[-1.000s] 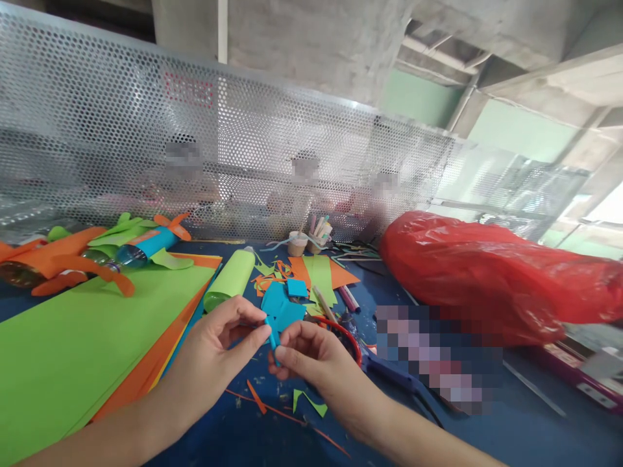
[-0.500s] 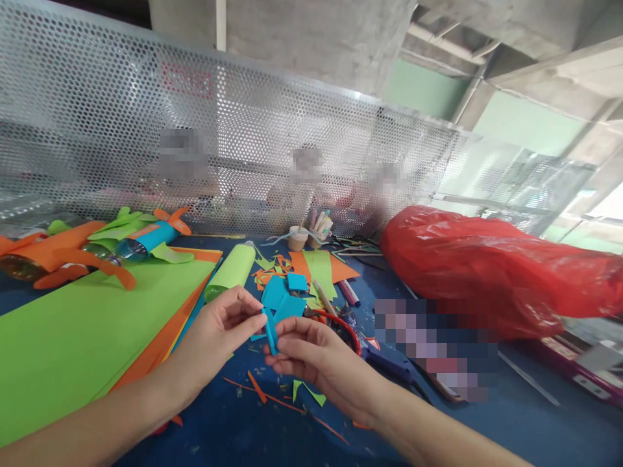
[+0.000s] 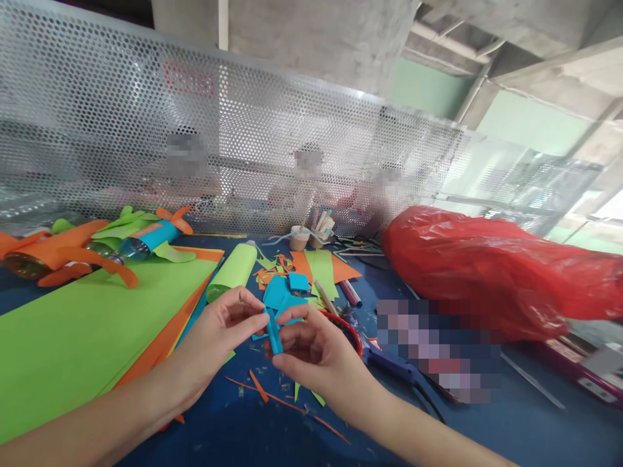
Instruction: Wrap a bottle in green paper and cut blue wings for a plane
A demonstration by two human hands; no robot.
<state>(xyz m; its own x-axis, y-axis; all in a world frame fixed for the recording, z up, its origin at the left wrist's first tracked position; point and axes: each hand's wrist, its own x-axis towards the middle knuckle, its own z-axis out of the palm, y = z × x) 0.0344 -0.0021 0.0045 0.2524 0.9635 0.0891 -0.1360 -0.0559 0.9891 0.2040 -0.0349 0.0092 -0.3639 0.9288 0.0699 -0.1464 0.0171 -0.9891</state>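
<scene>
While its far end is pinched between thumb and fingertip of the left hand, the small blue paper strip is grasped at its near end by the thumb and fingers of the right hand; its long axis is slanted from far left to near right, above the blue table; it is touched by both hands, so neither is nearer.

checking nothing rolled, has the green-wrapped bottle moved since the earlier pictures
No. The green-wrapped bottle still lies in the same spot, its capped end towards the perforated metal screen; only the view shifts slightly.
</scene>
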